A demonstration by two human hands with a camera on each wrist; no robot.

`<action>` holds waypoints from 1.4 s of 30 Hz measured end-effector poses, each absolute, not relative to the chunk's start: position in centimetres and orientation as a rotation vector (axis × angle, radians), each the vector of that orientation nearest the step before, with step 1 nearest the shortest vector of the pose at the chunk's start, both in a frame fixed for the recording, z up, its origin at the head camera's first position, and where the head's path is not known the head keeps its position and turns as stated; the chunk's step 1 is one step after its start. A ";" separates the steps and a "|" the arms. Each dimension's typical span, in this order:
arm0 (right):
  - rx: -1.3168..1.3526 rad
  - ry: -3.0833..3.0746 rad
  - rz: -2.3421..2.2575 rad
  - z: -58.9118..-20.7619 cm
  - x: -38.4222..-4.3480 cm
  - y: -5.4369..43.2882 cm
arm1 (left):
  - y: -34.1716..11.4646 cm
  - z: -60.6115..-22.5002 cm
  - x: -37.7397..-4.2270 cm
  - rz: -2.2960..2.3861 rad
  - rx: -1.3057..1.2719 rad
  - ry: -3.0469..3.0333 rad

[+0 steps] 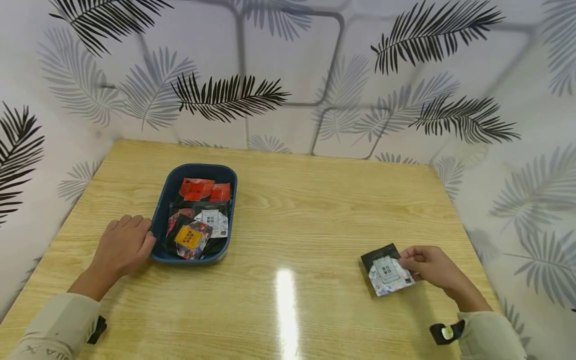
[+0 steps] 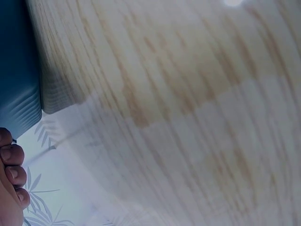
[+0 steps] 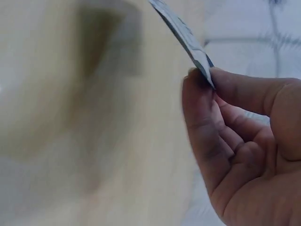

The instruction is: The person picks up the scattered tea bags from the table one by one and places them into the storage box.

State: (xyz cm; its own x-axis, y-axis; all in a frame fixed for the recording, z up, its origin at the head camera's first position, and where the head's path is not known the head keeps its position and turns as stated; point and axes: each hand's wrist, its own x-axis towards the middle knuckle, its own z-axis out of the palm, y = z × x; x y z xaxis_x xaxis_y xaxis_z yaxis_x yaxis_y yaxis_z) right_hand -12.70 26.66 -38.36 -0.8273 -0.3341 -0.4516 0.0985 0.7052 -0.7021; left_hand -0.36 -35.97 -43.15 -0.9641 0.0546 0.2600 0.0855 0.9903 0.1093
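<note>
On the right of the head view, my right hand (image 1: 429, 265) pinches a flat black-and-white sachet (image 1: 386, 272) with a pale square label by its right edge. The right wrist view shows the sachet (image 3: 186, 40) edge-on between thumb and index finger, above the table. At the left, my left hand (image 1: 123, 245) is beside a dark blue bin (image 1: 193, 261), its thumb side against the bin's left wall. In the left wrist view the curled fingers (image 2: 15, 162) appear below the bin's wall (image 2: 19, 84), holding nothing visible.
Inside the bin lie red sachets (image 1: 196, 189), another white one (image 1: 211, 220) and a dark one with an orange label (image 1: 191, 237). The wooden table (image 1: 292, 215) spans between the hands and meets a leaf-patterned backdrop (image 1: 279, 65) at its far edge.
</note>
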 end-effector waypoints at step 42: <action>-0.373 2.140 -1.548 -36.7 -15.1 -11.3 | -36.0 -42.9 -0.5 -0.149 -0.076 -2.943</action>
